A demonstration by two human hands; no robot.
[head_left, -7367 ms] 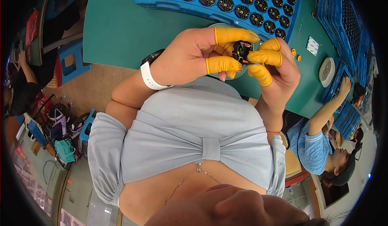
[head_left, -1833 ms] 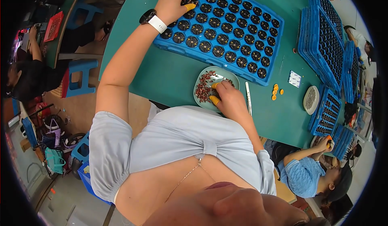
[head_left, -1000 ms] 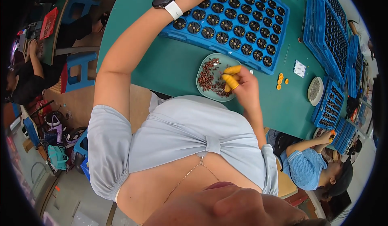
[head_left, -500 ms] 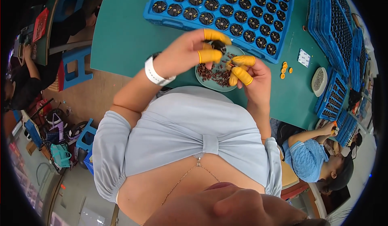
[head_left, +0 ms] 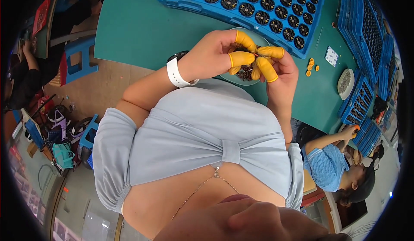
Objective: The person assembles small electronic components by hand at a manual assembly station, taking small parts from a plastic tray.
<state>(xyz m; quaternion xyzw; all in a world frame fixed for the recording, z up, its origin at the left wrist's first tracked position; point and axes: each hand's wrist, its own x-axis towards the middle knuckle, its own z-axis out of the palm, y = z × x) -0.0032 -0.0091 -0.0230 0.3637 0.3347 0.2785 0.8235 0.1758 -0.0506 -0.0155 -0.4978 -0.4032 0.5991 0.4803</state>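
Over a pale shallow bowl [head_left: 255,35] my two hands meet, yellow finger cots on their thumbs and some fingers. My left hand [head_left: 212,56] is closed around a small round black part, now mostly hidden behind the fingers. The fingertips of my right hand [head_left: 282,70] are pinched together against that part, with a tiny reddish piece between the hands that is too small to make out well. Many small dark reddish-brown pieces [head_left: 245,73] lie in the bowl beneath.
Beyond the bowl a blue tray [head_left: 196,7] holds rows of round black parts. To the right lie loose yellow finger cots [head_left: 308,73], a white packet [head_left: 331,56], a dish of grey bits [head_left: 345,85] and stacked blue trays [head_left: 360,34]. A co-worker [head_left: 330,161] sits at right.
My left hand has moved right and slightly down, bringing the black part against my right fingertips. The view has shifted a little, so the tray and bowl sit further right.
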